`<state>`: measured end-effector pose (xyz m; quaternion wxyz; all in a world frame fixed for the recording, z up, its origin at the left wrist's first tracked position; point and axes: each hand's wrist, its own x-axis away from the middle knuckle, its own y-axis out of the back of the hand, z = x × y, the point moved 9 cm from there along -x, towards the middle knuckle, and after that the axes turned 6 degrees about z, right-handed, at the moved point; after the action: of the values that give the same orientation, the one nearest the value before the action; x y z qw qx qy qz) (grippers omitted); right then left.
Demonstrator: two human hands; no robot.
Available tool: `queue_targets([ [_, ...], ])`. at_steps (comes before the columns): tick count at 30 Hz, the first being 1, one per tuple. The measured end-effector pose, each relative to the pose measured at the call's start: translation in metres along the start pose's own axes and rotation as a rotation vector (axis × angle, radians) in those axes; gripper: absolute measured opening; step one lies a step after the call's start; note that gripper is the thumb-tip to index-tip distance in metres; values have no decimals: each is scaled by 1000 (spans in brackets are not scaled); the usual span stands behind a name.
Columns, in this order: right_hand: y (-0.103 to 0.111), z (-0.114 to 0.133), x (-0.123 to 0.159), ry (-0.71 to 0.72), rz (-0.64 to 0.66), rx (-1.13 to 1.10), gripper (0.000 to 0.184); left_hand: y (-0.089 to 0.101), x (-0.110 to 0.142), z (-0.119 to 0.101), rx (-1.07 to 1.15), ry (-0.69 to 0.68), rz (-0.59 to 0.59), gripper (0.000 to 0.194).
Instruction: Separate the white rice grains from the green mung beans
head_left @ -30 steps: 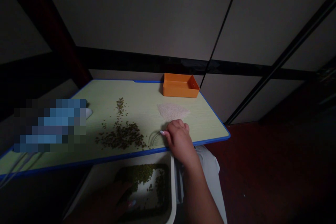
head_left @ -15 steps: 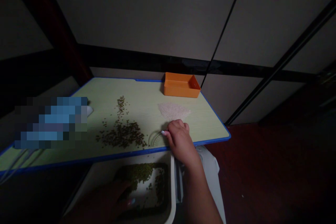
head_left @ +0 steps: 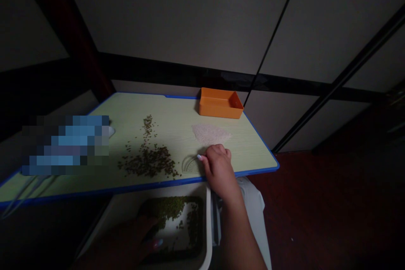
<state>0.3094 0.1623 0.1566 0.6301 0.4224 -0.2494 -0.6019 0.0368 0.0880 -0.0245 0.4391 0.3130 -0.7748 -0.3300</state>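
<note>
My right hand [head_left: 218,165] rests on the pale green table [head_left: 177,114] near its front edge, fingers curled round a small clear round thing [head_left: 190,164]. Green beans [head_left: 150,158] lie scattered to the left of it, and a flat patch of white rice [head_left: 210,134] lies just beyond it. Below the table edge, in shadow, my left hand [head_left: 133,242] lies on the rim of a white tray [head_left: 207,223] that holds more green beans [head_left: 172,211]; its fingers look curled.
An orange box [head_left: 220,103] stands at the table's far right corner against the grey wall. A blurred blue patch [head_left: 66,143] covers the table's left side, with pale cables [head_left: 22,192] below it. Dark red floor lies to the right.
The view has drifted slightly. My right hand and the clear round thing have shifted a little to the right along the front edge. The left hand stays on the tray.
</note>
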Motion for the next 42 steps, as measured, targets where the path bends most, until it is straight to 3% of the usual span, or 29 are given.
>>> queue_targets([
  [13,1,9,3,64,15,-44,21,-3,-1,-6,-59,12,86,69],
  [20,-2,9,4,74,43,-17,23,1,-1,-9,-24,6,75,62],
  [34,-1,7,4,75,-37,16,22,0,-1,-6,-24,-13,30,59],
  [42,-3,8,4,55,36,0,21,-4,-2,-5,-19,1,56,59],
])
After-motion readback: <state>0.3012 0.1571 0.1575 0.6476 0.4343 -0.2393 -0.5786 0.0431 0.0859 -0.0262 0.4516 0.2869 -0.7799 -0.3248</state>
